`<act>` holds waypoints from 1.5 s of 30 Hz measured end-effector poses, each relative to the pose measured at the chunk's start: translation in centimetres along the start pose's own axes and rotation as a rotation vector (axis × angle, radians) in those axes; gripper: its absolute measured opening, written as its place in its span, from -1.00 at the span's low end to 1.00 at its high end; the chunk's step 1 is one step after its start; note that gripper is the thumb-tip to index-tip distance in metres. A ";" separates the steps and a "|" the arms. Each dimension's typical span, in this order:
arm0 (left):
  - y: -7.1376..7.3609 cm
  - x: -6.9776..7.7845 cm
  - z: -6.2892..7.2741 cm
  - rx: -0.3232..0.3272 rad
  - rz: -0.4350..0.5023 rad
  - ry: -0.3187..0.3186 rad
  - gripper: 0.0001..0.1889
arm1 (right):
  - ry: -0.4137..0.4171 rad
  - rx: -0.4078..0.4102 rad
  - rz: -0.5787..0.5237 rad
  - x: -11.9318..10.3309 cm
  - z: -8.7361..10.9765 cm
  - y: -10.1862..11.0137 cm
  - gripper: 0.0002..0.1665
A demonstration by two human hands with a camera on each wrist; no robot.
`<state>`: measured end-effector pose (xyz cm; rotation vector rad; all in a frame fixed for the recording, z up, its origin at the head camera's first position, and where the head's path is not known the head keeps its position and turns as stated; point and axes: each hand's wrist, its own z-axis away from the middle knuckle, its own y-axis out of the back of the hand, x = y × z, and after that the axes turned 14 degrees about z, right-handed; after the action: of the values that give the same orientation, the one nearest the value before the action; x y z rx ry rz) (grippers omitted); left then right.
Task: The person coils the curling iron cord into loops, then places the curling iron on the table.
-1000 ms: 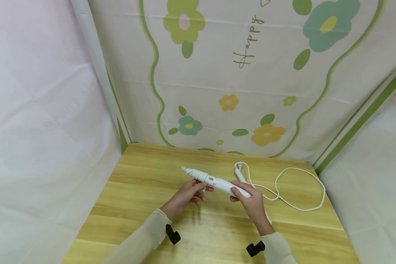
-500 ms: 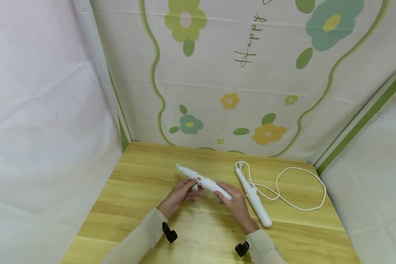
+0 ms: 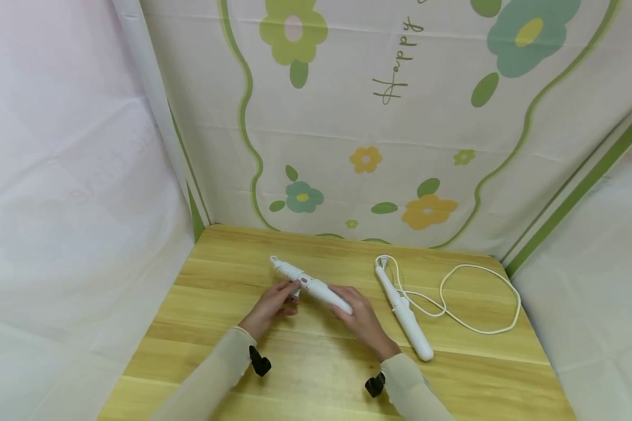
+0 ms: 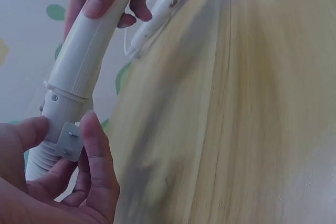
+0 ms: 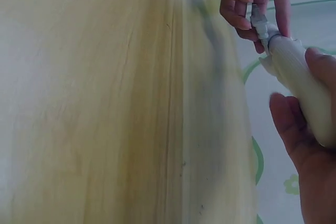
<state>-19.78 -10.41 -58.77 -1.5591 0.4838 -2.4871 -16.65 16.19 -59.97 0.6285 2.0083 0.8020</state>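
Observation:
A white curling iron (image 3: 323,295) is held between both hands above the table, slanting from upper left to lower right in the head view. Its white cord (image 3: 289,271) is wound in tight coils around the far left end. My left hand (image 3: 265,308) pinches the iron by the coils with thumb and fingers. The two-pin plug (image 4: 69,141) sticks out beside those fingers, prongs outward. At the other end, my right hand (image 3: 362,321) grips the smooth, thick part, thumb on top.
A second white curling iron (image 3: 412,324) lies on the wooden table (image 3: 216,327) to the right. Its loose cord (image 3: 488,333) loops out toward the table's right edge. Flower-printed cloth (image 3: 326,117) hangs behind the table, with pale cloth at both sides.
Both hands have carried the curling iron to the left and slightly toward the back. The second curling iron, earlier mostly covered by the right hand and arm, now shows fully.

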 end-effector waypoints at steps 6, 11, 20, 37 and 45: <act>1.3 0.6 -0.8 0.057 -0.029 -0.014 -0.48 | 0.019 -0.057 0.033 -0.2 -0.7 -1.2 -0.41; 2.2 1.0 -1.7 0.077 -0.011 -0.013 -0.47 | 0.051 -0.094 0.073 -0.5 -1.3 -2.3 -0.35; 4.1 1.3 -3.3 0.083 0.026 -0.005 -0.40 | 0.096 -0.065 0.168 -1.3 -2.2 -4.8 -0.31; 5.3 2.6 -3.5 0.215 0.018 -0.012 -0.45 | -0.010 -0.148 0.217 -2.1 -3.1 -8.4 -0.34; 5.6 2.9 -4.2 0.230 -0.074 -0.015 -0.52 | -0.004 -0.075 0.263 -2.6 -3.2 -8.9 -0.37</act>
<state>-25.02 -15.73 -60.00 -1.5287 0.1333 -2.4790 -19.23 7.50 -63.82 0.8610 1.9051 1.0257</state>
